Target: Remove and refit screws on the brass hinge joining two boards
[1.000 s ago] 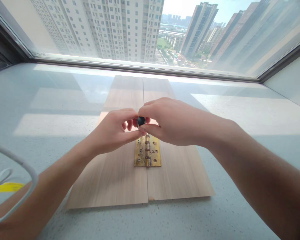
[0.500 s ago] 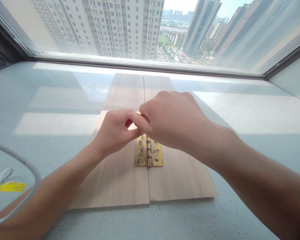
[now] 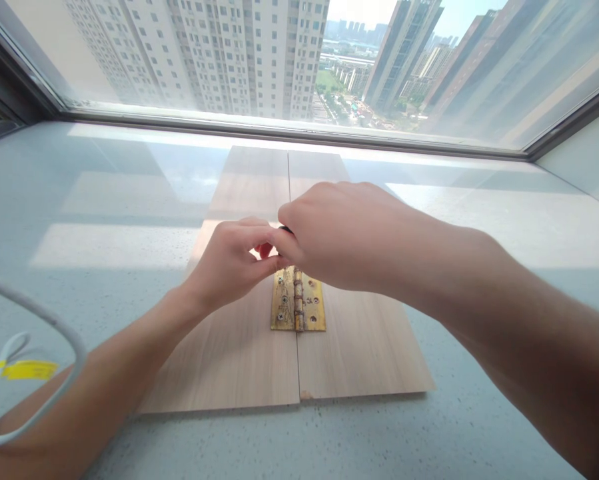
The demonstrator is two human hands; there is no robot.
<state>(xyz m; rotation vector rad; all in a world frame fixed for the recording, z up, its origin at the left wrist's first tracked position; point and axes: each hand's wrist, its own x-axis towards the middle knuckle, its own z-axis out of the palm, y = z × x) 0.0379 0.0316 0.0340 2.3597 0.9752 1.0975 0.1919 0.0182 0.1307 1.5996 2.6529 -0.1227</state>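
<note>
A worn brass hinge (image 3: 310, 303) lies open across the seam between the left wooden board (image 3: 244, 367) and the right wooden board (image 3: 359, 353). Crosshead screws show in its left leaf; the holes in its right leaf look bare. Over the hinge's far end, my right hand (image 3: 346, 233) is closed in a fist, and a dark bit of something shows between thumb and forefinger; the rest is hidden. My left hand (image 3: 234, 263) meets it from the left, thumb and fingers pinched together just under the right thumb. What the left fingertips hold, if anything, is hidden.
The boards lie on a pale speckled sill (image 3: 114, 220) below a large window (image 3: 204, 60) with a dark frame (image 3: 279, 133). A white cable (image 3: 54, 317) with a yellow tag (image 3: 29, 369) loops at the left, close to my left forearm.
My right wrist and forearm have turned and risen slightly, while the fist stays over the hinge's far end. More of the dark bit shows in it. My left fingers have shifted a little.
</note>
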